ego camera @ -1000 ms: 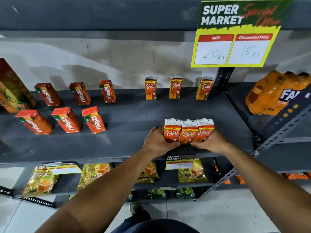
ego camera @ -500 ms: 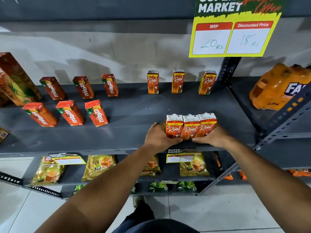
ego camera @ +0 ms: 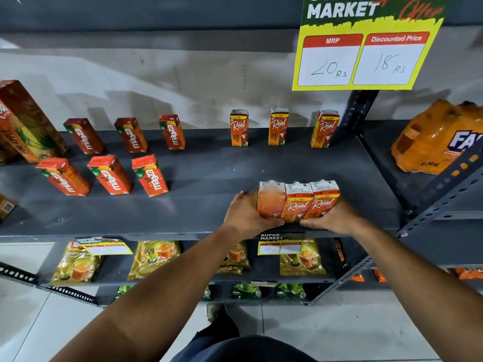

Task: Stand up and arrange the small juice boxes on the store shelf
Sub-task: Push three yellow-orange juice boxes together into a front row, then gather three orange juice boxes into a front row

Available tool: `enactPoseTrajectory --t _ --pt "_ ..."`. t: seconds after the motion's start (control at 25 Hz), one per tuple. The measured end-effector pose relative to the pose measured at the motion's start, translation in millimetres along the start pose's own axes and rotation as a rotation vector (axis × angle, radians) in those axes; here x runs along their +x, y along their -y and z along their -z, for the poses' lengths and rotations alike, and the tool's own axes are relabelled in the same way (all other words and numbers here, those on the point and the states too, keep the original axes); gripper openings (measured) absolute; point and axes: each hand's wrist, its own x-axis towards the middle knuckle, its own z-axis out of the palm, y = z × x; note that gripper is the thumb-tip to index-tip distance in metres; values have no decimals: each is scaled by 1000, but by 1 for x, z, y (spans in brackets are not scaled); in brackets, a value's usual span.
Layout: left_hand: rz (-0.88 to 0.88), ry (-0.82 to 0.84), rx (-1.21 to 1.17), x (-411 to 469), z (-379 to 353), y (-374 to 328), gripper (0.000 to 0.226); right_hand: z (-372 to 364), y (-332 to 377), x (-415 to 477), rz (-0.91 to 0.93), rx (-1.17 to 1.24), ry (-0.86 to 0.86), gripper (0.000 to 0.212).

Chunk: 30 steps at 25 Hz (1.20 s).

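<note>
Three small orange Real juice boxes [ego camera: 298, 201] stand pressed side by side near the front edge of the grey shelf [ego camera: 203, 176]. My left hand [ego camera: 245, 215] grips the left end of the row and my right hand [ego camera: 332, 218] grips the right end. The leftmost box looks blurred. At the back of the shelf three more Real boxes [ego camera: 279, 127] stand spaced apart. To the left, red Maaza boxes [ego camera: 109, 175] stand upright in two rows of three.
A tall pineapple juice carton [ego camera: 28, 124] stands at the far left. An orange Fanta pack [ego camera: 439, 137] lies on the neighbouring shelf at right, past the upright post [ego camera: 358, 111]. A yellow price sign [ego camera: 366, 48] hangs above. Tea packets [ego camera: 154, 257] fill the lower shelf.
Both hands with the three Real boxes between them have stayed near the shelf's front edge. The leftmost box now looks blurred. My view has tilted slightly downward.
</note>
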Motion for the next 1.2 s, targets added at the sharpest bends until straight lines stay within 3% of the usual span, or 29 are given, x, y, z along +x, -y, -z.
enactPoseTrajectory --t 0.4,0.48,0.56,0.64,0.76,0.88,0.92,1.04,1.2 --pt "-11 11 25 1 -1 0 76 2 3 -2 -14 -48 12 54" --pt "-11 11 -27 -2 0 -1 86 3 5 -6 -3 -75 10 78" --pt "-28 50 -126 -6 6 0 104 6 0 -19 0 -62 -31 126" --pt "-65 102 -206 -12 15 6 121 8 -10 -40 7 -13 -129 141" --pt "-107 65 -152 -38 33 26 123 4 -35 -73 101 32 -314 121" --pt "-196 -135 -205 -81 63 59 96 -10 -32 -95 236 -36 -544 67" --pt "-227 -228 -225 -93 75 72 86 -18 -23 -98 296 -84 -509 53" --pt "-231 -578 -243 -112 124 115 69 -60 12 -97 431 -212 -176 20" --pt "-130 -957 -369 -100 209 173 72 -117 83 -62 490 -180 52 27"
